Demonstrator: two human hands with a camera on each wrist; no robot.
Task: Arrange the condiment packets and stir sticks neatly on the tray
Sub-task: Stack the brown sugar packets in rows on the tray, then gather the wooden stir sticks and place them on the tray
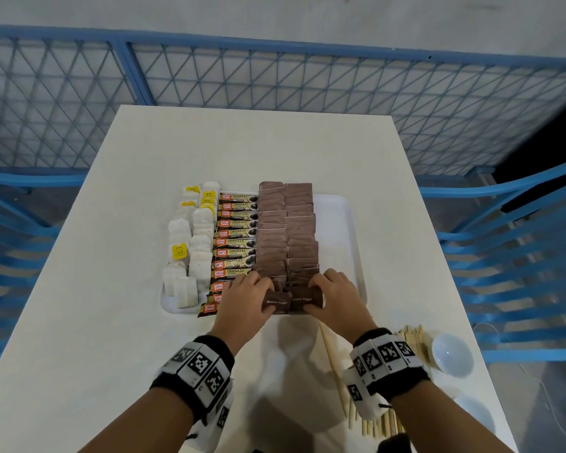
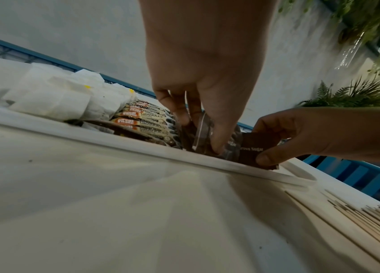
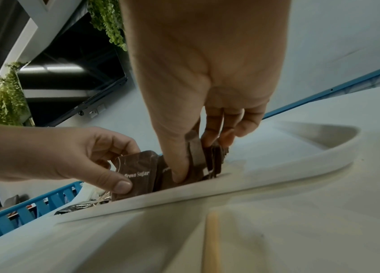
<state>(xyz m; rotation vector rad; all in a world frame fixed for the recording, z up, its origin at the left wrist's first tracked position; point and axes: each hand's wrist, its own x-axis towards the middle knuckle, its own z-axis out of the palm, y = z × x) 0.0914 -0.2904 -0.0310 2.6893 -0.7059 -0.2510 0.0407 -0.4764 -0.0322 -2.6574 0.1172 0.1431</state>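
A white tray (image 1: 348,223) holds rows of white tea bags (image 1: 190,253), coffee sticks (image 1: 234,243) and two columns of brown sugar packets (image 1: 286,230). At the tray's near edge my left hand (image 1: 247,300) pinches a brown sugar packet (image 1: 276,302) between thumb and fingers. Beside it my right hand (image 1: 334,297) pinches another brown sugar packet (image 1: 307,299) the same way. The two packets stand on edge, touching each other, at the near end of the brown columns. Wooden stir sticks (image 1: 386,420) lie on the table under my right wrist.
A small white bowl (image 1: 451,354) stands at the table's right edge beside the stir sticks. Blue mesh fencing (image 1: 275,76) runs behind the table, and blue chairs (image 1: 517,243) flank it. The tray's right strip (image 1: 337,256) is bare.
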